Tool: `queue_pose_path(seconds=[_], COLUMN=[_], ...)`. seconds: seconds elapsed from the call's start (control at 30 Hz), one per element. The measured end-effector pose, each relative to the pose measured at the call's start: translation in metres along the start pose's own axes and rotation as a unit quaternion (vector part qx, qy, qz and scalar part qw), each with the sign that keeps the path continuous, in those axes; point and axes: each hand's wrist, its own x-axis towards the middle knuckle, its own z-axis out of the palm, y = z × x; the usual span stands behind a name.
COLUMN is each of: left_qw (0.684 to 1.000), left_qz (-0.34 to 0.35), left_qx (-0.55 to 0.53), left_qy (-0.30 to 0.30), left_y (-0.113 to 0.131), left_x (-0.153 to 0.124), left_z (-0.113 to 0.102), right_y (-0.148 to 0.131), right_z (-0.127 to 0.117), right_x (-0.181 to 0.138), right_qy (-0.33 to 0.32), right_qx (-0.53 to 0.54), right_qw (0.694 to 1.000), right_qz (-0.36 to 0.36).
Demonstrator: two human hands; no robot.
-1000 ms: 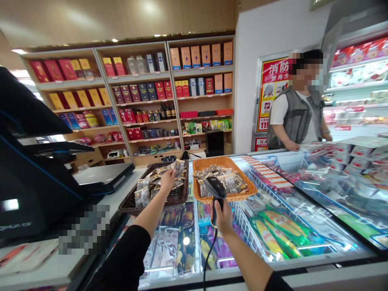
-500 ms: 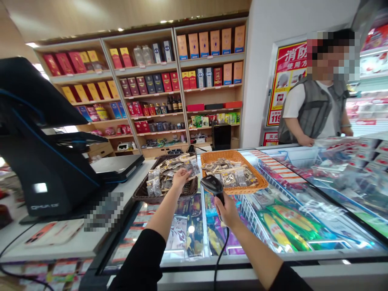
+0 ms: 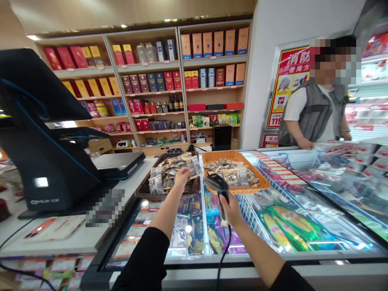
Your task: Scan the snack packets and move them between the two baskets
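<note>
My left hand [image 3: 182, 178] pinches a small clear snack packet [image 3: 194, 165] and holds it just above the dark wicker basket [image 3: 142, 190], which is full of similar packets. My right hand [image 3: 233, 210] grips the handle of a black barcode scanner [image 3: 217, 182], its head turned toward the packet. The scanner's cable [image 3: 223, 254] hangs down toward me. An orange wicker basket [image 3: 257, 186] with more packets sits just right of the scanner. Both baskets rest on the glass lid of a chest freezer [image 3: 303, 226].
A black till screen [image 3: 36, 133] stands on the white counter [image 3: 75, 238] at left. A person in a grey vest [image 3: 315, 109] stands behind the freezer at the far right. Shelves of boxed goods [image 3: 169, 85] line the back wall. A chilled display [image 3: 372, 93] is at right.
My left hand has lifted a packet out of the dark basket and brought it toward the scanner. My right hand has raised the scanner slightly. The view has shifted a little.
</note>
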Motion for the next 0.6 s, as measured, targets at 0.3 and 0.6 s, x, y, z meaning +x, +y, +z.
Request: queue_pose_path(seconds=[0.3, 0.6], left_qw=[0.912, 0.7], left_qz=[0.145, 0.157], left_qx=[0.362, 0.691], left_qy=[-0.126, -0.092], left_y=[0.004, 0.025], left_x=[-0.009, 0.013], left_z=[0.054, -0.02], right_y=[-0.007, 0.012], right_z=[-0.011, -0.002], right_x=[0.009, 0.007], right_qy=[0.146, 0.107], right_qx=[0.11, 0.114], right_qw=[0.983, 0.988], right_qz=[-0.022, -0.003])
